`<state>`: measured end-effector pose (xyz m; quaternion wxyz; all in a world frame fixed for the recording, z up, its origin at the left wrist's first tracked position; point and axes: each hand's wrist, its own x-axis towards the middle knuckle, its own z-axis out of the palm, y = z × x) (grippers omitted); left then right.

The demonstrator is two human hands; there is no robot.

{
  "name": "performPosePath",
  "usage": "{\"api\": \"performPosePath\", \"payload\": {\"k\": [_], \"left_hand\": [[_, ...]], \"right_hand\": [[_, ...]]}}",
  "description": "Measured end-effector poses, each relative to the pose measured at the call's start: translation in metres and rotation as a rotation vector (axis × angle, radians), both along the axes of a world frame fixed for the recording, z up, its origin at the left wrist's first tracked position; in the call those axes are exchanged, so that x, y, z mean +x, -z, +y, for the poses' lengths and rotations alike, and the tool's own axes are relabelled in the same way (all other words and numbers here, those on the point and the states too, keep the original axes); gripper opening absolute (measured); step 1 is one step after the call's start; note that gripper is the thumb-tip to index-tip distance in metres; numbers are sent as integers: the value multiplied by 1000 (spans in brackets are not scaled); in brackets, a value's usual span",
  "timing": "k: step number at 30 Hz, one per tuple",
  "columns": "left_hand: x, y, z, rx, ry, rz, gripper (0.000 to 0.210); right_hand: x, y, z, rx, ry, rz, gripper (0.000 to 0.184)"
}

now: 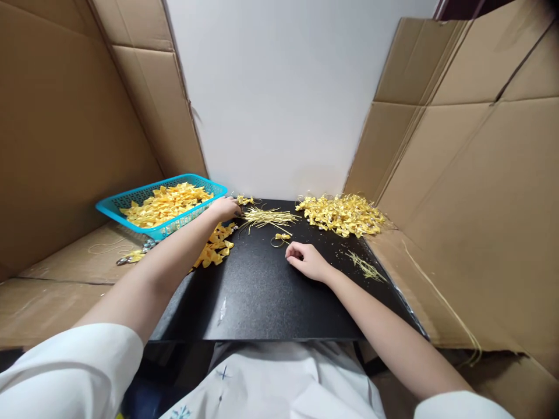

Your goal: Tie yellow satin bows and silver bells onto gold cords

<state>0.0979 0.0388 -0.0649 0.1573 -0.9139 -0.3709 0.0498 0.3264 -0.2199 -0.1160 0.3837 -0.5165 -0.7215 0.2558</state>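
Observation:
My left hand (226,208) reaches to the far left part of the black table, its fingers bent down at the left ends of a bundle of gold twist ties (268,217). The fingertips are hidden, so anything pinched there does not show. Below that wrist lies a heap of yellow ribbon bows (215,247), partly covered by the forearm. My right hand (308,260) rests near the table's middle with thumb and fingers curled together. Just beyond its fingertips is a small yellow bow (282,237) with a thin looped tie; whether the fingers touch the tie is unclear.
A blue basket (126,220) of yellow bows stands at left. Finished-looking bows with ties form a pile (343,214) at the back right. Loose short ties (365,267) lie at the right edge. Cardboard walls (480,192) flank the black table (262,302); a white wall (288,99) rises behind.

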Motion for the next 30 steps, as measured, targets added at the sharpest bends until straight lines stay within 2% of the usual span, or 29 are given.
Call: {"api": "performPosePath", "payload": {"k": [2,6,13,21,25,30], "left_hand": [[5,1,-3,19,35,1,20],[10,3,-8,42,74,2,21],[5,5,-6,61,78,-4,20],[7,-10,-9,89,85,-30,16],[17,-14,-13,109,96,-37,20],[41,-7,-20,101,127,-58,24]], "right_hand": [[0,0,0,3,3,-5,9],[0,1,0,8,-1,-5,9],[1,2,1,12,-7,-7,10],[1,1,0,7,-9,-21,10],[1,2,0,10,-10,-30,10],[0,2,1,16,-18,-26,10]]}}
